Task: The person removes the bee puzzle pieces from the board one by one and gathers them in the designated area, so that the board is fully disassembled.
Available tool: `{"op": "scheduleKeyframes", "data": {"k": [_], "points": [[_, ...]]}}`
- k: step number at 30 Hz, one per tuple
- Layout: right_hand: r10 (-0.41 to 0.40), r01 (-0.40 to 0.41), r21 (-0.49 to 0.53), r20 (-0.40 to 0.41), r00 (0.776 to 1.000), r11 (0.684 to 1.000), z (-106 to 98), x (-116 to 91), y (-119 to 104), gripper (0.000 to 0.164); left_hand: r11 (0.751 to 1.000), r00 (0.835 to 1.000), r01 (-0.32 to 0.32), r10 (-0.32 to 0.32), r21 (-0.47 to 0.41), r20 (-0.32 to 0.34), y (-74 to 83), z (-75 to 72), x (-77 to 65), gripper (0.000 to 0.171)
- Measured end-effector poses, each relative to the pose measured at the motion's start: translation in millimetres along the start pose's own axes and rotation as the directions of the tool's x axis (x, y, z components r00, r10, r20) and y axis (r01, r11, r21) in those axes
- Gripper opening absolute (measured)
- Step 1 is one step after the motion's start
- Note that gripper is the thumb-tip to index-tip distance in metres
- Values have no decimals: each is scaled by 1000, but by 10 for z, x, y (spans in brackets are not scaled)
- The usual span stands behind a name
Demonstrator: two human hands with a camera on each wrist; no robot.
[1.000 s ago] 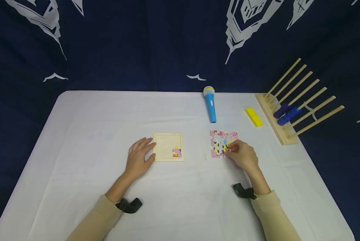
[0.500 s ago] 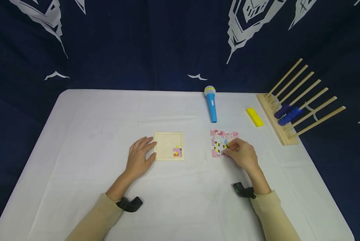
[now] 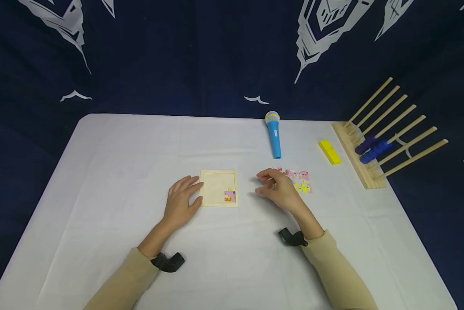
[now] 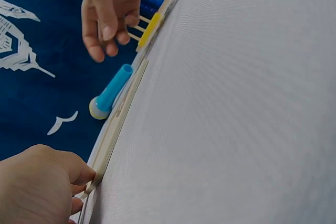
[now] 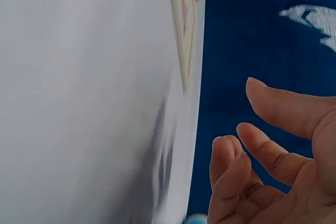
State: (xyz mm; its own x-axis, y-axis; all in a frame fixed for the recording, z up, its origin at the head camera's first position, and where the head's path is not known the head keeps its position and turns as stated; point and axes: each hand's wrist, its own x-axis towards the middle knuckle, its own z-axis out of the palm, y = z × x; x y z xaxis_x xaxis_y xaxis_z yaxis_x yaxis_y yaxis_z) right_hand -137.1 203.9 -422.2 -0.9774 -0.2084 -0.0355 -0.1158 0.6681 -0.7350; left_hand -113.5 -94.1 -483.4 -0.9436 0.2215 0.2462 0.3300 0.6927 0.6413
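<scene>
My left hand (image 3: 180,201) touches the left edge of a shallow wooden puzzle tray (image 3: 212,204) with fingers extended; thumb and index tips show at its rim in the left wrist view. One pink and yellow puzzle piece (image 3: 229,196) lies in the tray's lower right corner. My right hand (image 3: 280,189) hovers over the left part of a group of colourful puzzle pieces (image 3: 303,187), hiding several of them. The right wrist view shows its thumb (image 5: 289,108) and index finger apart, with nothing between them.
A blue toy microphone (image 3: 274,138) lies near the table's back edge. To its right are a yellow block (image 3: 330,152) and a wooden peg rack (image 3: 356,159) with blue and purple beads (image 3: 376,151). A dark patterned cloth (image 3: 177,56) hangs behind the white table (image 3: 138,146).
My right hand has left the right side of the puzzle pieces and moved left and slightly up, its thumb and fingers spreading. The left hand stays at the tray's edge.
</scene>
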Motion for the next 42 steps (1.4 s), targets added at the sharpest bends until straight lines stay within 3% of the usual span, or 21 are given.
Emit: {"op": "scheduleKeyframes", "data": {"k": [11,22,36,42], "points": [[-152,149,31,109,982,988,371,166,-273,39,1000,1000,0,0,-4,1,11,-8,-1,39],[-153,147,53,151,977,988,570,213,-319,38,1000,1000,-10,10,0,-1,-12,9,-4,39],[-141,139,26,156,978,990,616,230,-313,40,1000,1000,-12,12,1,-2,-5,4,-4,39],[-184,182,21,128,975,983,625,212,-306,39,1000,1000,-9,9,4,-2,-13,10,-6,39]]}}
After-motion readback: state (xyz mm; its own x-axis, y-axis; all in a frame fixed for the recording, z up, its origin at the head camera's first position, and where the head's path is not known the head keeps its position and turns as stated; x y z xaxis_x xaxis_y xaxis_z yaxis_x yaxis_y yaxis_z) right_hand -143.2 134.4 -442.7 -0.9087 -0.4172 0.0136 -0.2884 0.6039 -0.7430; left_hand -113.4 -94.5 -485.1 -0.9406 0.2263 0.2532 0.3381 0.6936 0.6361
